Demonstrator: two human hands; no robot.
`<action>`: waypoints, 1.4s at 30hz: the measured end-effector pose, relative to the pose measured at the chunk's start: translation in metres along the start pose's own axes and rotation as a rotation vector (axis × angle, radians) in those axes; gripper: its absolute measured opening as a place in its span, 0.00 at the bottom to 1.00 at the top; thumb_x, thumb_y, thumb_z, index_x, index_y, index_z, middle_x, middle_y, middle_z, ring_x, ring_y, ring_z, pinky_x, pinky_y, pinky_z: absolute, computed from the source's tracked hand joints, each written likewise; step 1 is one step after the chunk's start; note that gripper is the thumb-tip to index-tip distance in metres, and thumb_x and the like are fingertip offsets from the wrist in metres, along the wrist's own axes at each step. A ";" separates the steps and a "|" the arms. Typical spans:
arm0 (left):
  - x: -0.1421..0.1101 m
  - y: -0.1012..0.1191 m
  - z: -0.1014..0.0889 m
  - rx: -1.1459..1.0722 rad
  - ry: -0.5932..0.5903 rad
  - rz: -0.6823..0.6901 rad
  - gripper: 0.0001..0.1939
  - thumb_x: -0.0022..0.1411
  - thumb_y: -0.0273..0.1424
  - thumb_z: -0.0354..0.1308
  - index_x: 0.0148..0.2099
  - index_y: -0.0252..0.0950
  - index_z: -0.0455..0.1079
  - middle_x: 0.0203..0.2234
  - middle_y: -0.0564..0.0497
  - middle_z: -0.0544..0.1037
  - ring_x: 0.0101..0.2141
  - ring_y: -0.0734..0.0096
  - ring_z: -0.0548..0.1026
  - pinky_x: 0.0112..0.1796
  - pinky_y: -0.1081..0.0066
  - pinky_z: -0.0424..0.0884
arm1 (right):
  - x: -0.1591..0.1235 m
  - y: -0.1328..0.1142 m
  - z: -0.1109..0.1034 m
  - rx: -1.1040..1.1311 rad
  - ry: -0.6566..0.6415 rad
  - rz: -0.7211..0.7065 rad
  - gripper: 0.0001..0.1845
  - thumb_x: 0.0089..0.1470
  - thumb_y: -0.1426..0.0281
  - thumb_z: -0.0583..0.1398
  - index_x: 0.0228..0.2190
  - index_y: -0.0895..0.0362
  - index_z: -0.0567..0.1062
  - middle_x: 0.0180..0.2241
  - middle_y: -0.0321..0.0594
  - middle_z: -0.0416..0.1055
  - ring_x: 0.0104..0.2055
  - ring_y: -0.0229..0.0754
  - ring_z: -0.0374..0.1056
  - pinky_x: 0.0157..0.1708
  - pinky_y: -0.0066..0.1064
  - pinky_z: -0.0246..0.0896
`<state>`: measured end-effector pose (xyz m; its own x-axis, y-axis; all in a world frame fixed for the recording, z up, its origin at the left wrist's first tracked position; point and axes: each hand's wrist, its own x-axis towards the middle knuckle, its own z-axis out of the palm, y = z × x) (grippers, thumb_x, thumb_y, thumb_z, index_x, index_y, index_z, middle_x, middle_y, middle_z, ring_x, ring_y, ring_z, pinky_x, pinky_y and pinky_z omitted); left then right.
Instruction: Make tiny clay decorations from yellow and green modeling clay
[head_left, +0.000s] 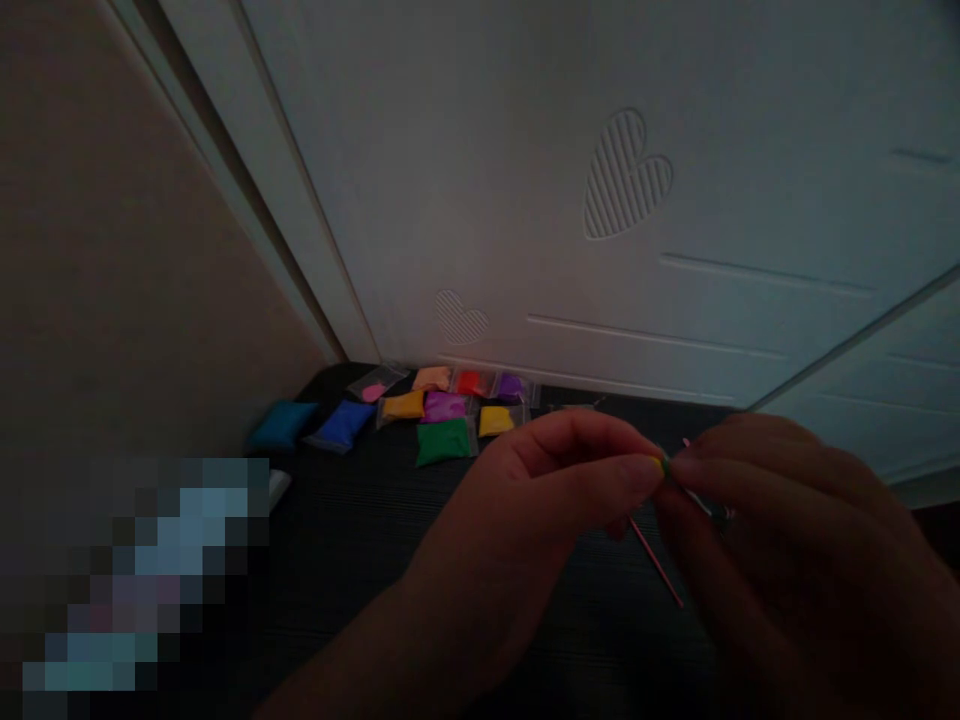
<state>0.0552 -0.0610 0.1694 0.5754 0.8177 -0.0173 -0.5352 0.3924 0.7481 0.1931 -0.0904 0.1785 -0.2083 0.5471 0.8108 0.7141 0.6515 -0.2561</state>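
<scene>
Thumb and forefinger of my left hand (pixel 525 520) are closed in a pinch on a tiny yellow and green piece (pixel 664 466), which looks like modelling clay. From the other side, the closed fingertips of my right hand (pixel 802 520) meet at the same piece. Much of it is hidden between the fingers. Under my right fingers a thin, pale shiny thing (pixel 701 502) shows in part; I cannot tell whether it is held. A slim pink stick (pixel 658 568) slants below, between the two hands, its upper end hidden behind my left fingers.
Several clear bags of coloured clay lie at the back of the dark table (pixel 360 560), among them a green bag (pixel 444 441), a yellow bag (pixel 496 420) and a blue bag (pixel 342 425). Behind stands a white panel (pixel 480 180) with heart reliefs. A pixelated area covers the lower left.
</scene>
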 end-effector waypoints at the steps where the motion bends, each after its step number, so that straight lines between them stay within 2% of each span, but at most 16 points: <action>1: 0.000 -0.001 0.000 -0.002 0.007 0.003 0.03 0.50 0.27 0.58 0.31 0.33 0.69 0.26 0.53 0.68 0.29 0.76 0.65 0.33 0.74 0.60 | 0.000 0.000 0.001 0.003 0.002 0.007 0.09 0.45 0.77 0.59 0.32 0.56 0.70 0.27 0.37 0.69 0.33 0.38 0.64 0.32 0.33 0.60; 7: 0.001 -0.005 -0.002 0.005 0.034 0.030 0.03 0.50 0.26 0.57 0.31 0.34 0.69 0.26 0.54 0.68 0.29 0.77 0.64 0.32 0.74 0.60 | -0.006 0.005 0.004 0.030 0.020 -0.014 0.17 0.40 0.81 0.61 0.35 0.57 0.69 0.30 0.36 0.68 0.33 0.38 0.64 0.32 0.33 0.60; 18: 0.001 -0.004 -0.002 0.042 0.050 0.051 0.02 0.50 0.26 0.57 0.31 0.35 0.69 0.26 0.55 0.69 0.28 0.77 0.64 0.32 0.74 0.59 | -0.014 0.009 0.007 0.034 0.075 -0.051 0.21 0.35 0.83 0.63 0.36 0.58 0.71 0.32 0.37 0.69 0.34 0.39 0.65 0.32 0.35 0.62; 23: 0.002 -0.004 -0.002 0.042 0.061 0.063 0.03 0.50 0.26 0.58 0.31 0.35 0.69 0.25 0.55 0.69 0.28 0.78 0.64 0.31 0.75 0.59 | -0.014 0.010 0.010 0.049 0.055 -0.041 0.23 0.35 0.84 0.63 0.37 0.58 0.71 0.33 0.37 0.69 0.34 0.39 0.65 0.31 0.35 0.62; 30: 0.003 -0.004 -0.002 0.045 0.085 0.075 0.03 0.49 0.26 0.59 0.30 0.35 0.69 0.25 0.55 0.69 0.28 0.78 0.64 0.31 0.75 0.59 | -0.014 0.010 0.015 0.049 0.133 -0.025 0.20 0.36 0.83 0.62 0.36 0.58 0.71 0.32 0.38 0.69 0.33 0.39 0.65 0.30 0.35 0.62; 36: 0.002 -0.004 -0.002 0.042 0.076 0.072 0.03 0.50 0.26 0.57 0.31 0.35 0.69 0.25 0.55 0.69 0.28 0.78 0.64 0.31 0.75 0.59 | -0.010 0.010 0.010 -0.001 0.051 -0.021 0.17 0.37 0.81 0.62 0.33 0.57 0.70 0.30 0.36 0.68 0.33 0.38 0.64 0.30 0.33 0.62; 42: 0.002 -0.004 -0.002 0.049 0.073 0.061 0.02 0.51 0.27 0.57 0.31 0.35 0.69 0.25 0.55 0.68 0.28 0.78 0.63 0.31 0.75 0.59 | -0.008 0.010 0.009 0.014 0.040 -0.037 0.15 0.38 0.82 0.62 0.32 0.59 0.69 0.29 0.37 0.68 0.31 0.37 0.64 0.29 0.33 0.62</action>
<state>0.0572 -0.0601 0.1651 0.4951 0.8686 -0.0175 -0.5358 0.3212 0.7809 0.1955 -0.0833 0.1645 -0.2075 0.5016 0.8398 0.6973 0.6780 -0.2327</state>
